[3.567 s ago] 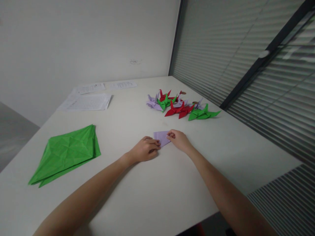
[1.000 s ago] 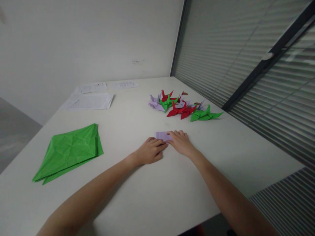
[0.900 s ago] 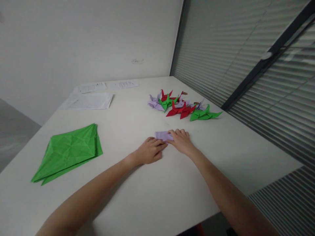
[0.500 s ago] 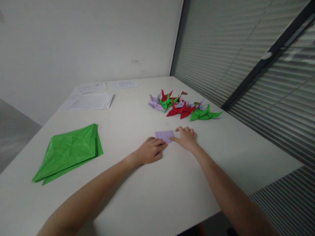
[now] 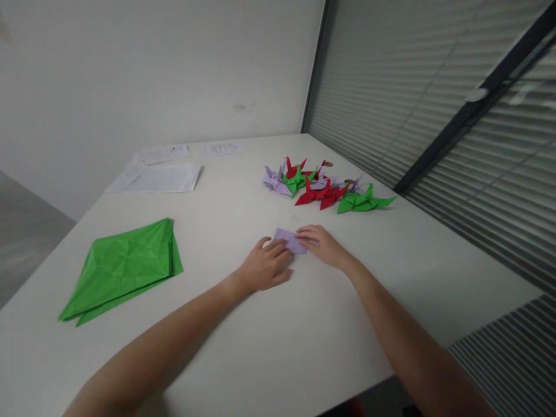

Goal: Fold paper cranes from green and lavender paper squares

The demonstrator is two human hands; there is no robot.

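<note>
Setting: white worktop (image 5: 278, 341) set against a pale wall, with slatted blinds (image 5: 434, 104) along our right side.
Landmark: small folded lilac paper (image 5: 290, 240), lying flat on the worktop near its middle, between our two hands.
Left hand (image 5: 264, 267): we rest it palm down just left of the lilac paper, fingertips pressing on the paper's near-left edge; the fingers lie loosely extended, closed round nothing.
Right hand (image 5: 324, 245): we lay it flat at the paper's right edge, fingers spread and touching the paper, pinning it without gripping.
Folded cranes (image 5: 325, 188): red, green and lilac figures in a cluster beyond the lilac paper, to its right, well apart from it.
Green sheets (image 5: 124, 266): large creased stack, far left of the lilac paper.
Printed pages (image 5: 158, 176): white sheets beyond the lilac paper, to its left, near the wall.
</note>
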